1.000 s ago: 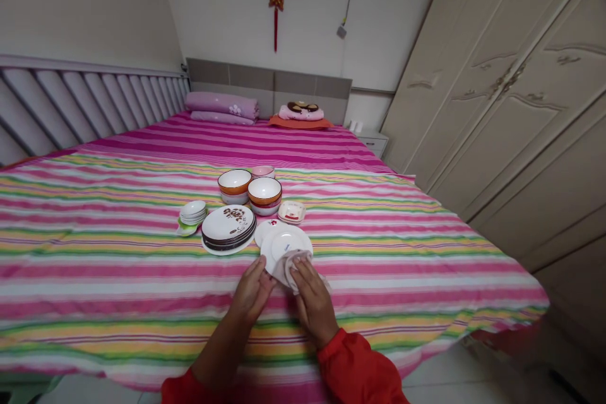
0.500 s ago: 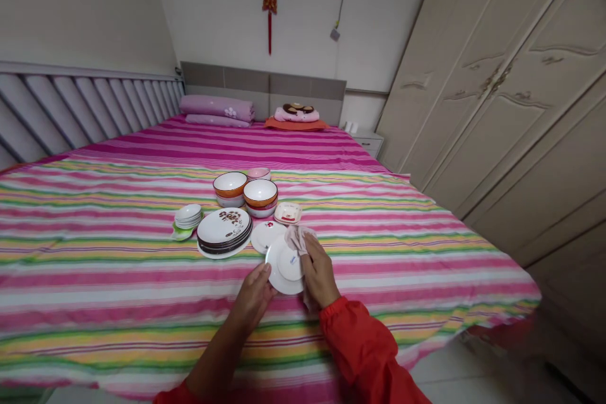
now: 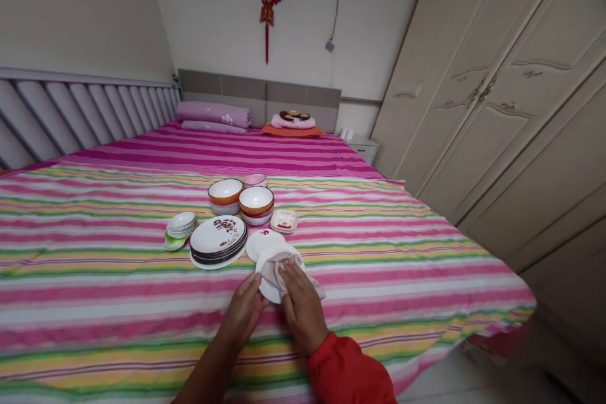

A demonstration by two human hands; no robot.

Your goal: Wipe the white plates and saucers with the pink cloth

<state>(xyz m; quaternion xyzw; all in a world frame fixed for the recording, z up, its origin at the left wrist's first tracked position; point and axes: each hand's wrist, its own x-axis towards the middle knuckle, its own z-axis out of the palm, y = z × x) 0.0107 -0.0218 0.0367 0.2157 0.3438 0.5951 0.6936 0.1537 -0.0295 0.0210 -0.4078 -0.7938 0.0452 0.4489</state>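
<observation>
**Cloth on plate: hold rim firm, press evenly**

The white plate (image 3: 269, 292) is held above the near-middle part of the striped bed cover (image 3: 402, 309), just on the near side of the flower plate (image 3: 261, 242), which it partly covers in view; if the 2 touch, I cannot tell. The left grip (image 3: 242, 309) is closed on its near-left rim; the fingers beneath are mostly hidden. The right grip (image 3: 303, 312) is closed on the cloth (image 3: 271, 270) w/ bent fingers, and presses it on the plate; 1 loose end hangs past the right edge.

IMO, to do it well: hold the rim firmly, b/c a smooth plate may slip. Press w/ flat fingers, in small circles, middle to rim, incl. the part under the left thumb. Pls fold in the loose end, so it cannot catch. Mind also the stacked plates (image 3: 218, 237) at left: better to work a bit nearer, w/o knocks.
</observation>
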